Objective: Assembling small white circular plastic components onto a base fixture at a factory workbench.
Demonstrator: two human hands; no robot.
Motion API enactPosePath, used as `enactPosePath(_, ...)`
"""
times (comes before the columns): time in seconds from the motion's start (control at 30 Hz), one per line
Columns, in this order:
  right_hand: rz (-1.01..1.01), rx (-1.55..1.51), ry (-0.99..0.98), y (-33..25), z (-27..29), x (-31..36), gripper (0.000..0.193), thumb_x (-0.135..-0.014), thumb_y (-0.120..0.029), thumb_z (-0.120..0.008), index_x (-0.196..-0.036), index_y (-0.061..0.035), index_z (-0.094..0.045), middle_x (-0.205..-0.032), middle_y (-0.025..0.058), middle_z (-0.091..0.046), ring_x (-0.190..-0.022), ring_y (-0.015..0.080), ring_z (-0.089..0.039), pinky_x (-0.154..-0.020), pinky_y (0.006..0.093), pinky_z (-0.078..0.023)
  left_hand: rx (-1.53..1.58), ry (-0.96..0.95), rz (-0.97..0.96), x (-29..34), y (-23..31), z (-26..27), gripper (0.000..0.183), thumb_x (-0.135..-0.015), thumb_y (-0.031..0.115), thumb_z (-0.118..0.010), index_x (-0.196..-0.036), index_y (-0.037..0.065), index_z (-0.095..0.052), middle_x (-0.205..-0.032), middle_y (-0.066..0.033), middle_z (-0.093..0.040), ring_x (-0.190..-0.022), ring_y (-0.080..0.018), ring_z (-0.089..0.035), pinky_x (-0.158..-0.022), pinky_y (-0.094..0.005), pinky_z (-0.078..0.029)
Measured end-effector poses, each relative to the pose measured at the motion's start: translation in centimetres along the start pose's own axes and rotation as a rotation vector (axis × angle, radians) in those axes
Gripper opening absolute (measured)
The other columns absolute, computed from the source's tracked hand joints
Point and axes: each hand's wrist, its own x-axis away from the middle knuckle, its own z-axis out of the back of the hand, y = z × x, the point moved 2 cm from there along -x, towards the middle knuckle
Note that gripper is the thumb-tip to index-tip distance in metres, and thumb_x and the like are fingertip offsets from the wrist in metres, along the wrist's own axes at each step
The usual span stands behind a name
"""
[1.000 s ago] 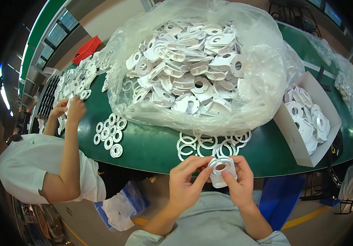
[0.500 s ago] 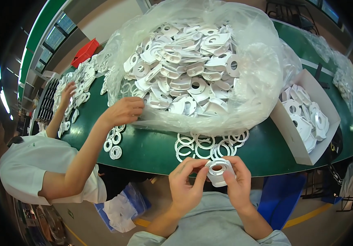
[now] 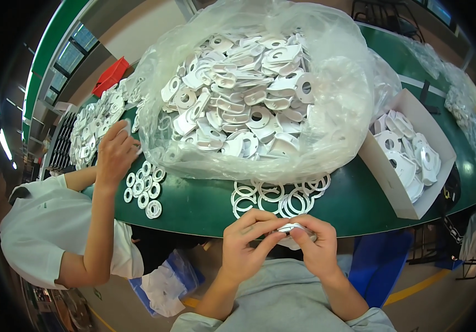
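Between them, my left hand (image 3: 249, 238) and my right hand (image 3: 315, 243) grip a small white plastic part (image 3: 291, 227) at the table's near edge. The part is tilted so that its rim shows, and fingers and thumbs cover much of it. Just beyond my hands lie several thin white plastic rings (image 3: 271, 192), loosely overlapping. Behind the rings stands a big clear plastic bag (image 3: 337, 138), heaped with white plastic parts (image 3: 243, 99) that have round holes.
A co-worker's hand (image 3: 117, 152) is raised at the left, near small white rings (image 3: 153, 209) and a spread of white parts (image 3: 91, 130). An open box (image 3: 415, 207) of white parts stands right. A red bin (image 3: 110, 76) sits far left on the green table (image 3: 204, 207).
The white part in my hands has been tipped from showing its round hole to showing its rim. The co-worker's near hand has drawn back leftward from the bag, uncovering more small rings.
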Motion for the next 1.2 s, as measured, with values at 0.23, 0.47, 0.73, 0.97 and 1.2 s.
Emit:
enactPosePath(0.23,-0.008,0.026,-0.013,-0.3,0.0,-0.1,0.01,-0.088,-0.004,-0.057,-0.089,0.0043,-0.063,-0.078,0.0031,-0.063,-0.07,0.0068,-0.054,-0.064,0.0204,-0.042,0.038,-0.025,-0.018,0.2,-0.8,0.2,0.025,-0.073,-0.003,-0.072,-0.098,0.001,-0.07,-0.082,-0.0074,-0.063,-0.068,-0.0142,-0.059,-0.06,-0.0238,-0.047)
enactPosePath(0.47,0.022,0.142,0.09,0.0,-0.9,0.4,0.012,-0.088,-0.006,-0.057,-0.083,0.0043,-0.062,-0.07,0.001,-0.062,-0.063,0.0059,-0.053,-0.058,0.0213,-0.042,-0.165,0.133,-0.043,0.8,0.3,-0.7,0.011,-0.076,-0.004,-0.069,-0.086,0.0,-0.068,-0.073,-0.008,-0.061,-0.062,-0.016,-0.057,-0.053,-0.0245,-0.045)
enactPosePath(0.73,-0.156,-0.018,0.105,0.9,0.2,-0.1,0.028,-0.097,-0.017,-0.045,-0.086,0.0029,-0.062,-0.076,0.0009,-0.061,-0.068,0.0052,-0.052,-0.06,0.0212,-0.041,-0.123,-0.135,0.19,0.7,-0.1,-0.5,0.038,-0.079,-0.004,-0.067,-0.115,0.0,-0.057,-0.099,-0.0094,-0.06,-0.08,-0.0152,-0.061,-0.067,-0.024,-0.052)
enactPosePath(0.97,-0.131,0.003,-0.045,-0.2,0.6,0.0,0.023,-0.094,-0.014,-0.049,-0.102,0.0032,-0.061,-0.088,0.0043,-0.063,-0.08,0.0078,-0.055,-0.072,0.0224,-0.044,0.263,-0.155,0.343,0.7,-1.5,0.1,0.036,-0.083,-0.008,-0.063,-0.118,-0.004,-0.058,-0.099,-0.0102,-0.063,-0.084,-0.0138,-0.063,-0.075,-0.0257,-0.055)
enactPosePath(1.2,-0.005,0.277,0.169,-5.0,5.2,1.3,0.021,-0.086,-0.007,-0.059,-0.105,0.0036,-0.062,-0.094,0.0057,-0.064,-0.085,0.0121,-0.058,-0.076,0.0254,-0.046,-0.061,-0.06,0.122,-3.5,-0.2,1.5,0.015,-0.078,0.002,-0.071,-0.092,0.0,-0.069,-0.079,-0.0104,-0.069,-0.064,-0.0121,-0.063,-0.055,-0.0239,-0.048)
